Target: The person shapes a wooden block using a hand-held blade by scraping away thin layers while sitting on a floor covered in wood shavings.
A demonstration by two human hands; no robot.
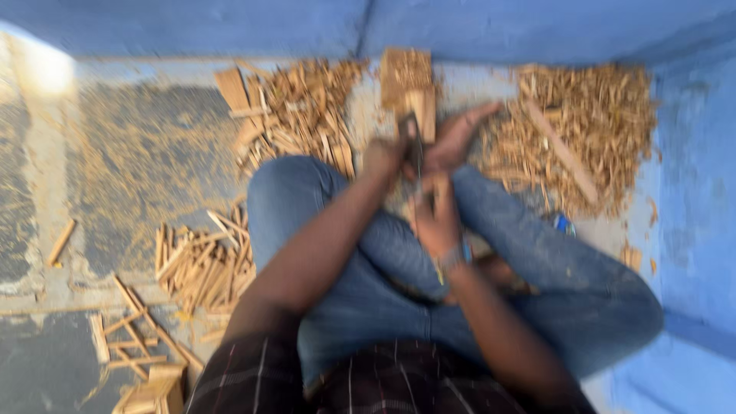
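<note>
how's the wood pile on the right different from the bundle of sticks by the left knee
The right pile is a wide, loose heap of short, curly-looking shavings and chips; the stick bundle is smaller and made of longer, straight strips lying roughly side by side. The right pile sits against the blue wall, with one long stick lying across it; the stick bundle lies out on the grey floor. Both are pale tan wood. Blur hides finer detail.

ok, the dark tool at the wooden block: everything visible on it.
The dark tool is narrow and elongated, blurred by motion, so its material and exact shape cannot be told. It stands roughly upright against the near side of the pale wooden block. The left hand grips it from the left; a bare foot lies at its right. The right hand sits just below it.
</note>
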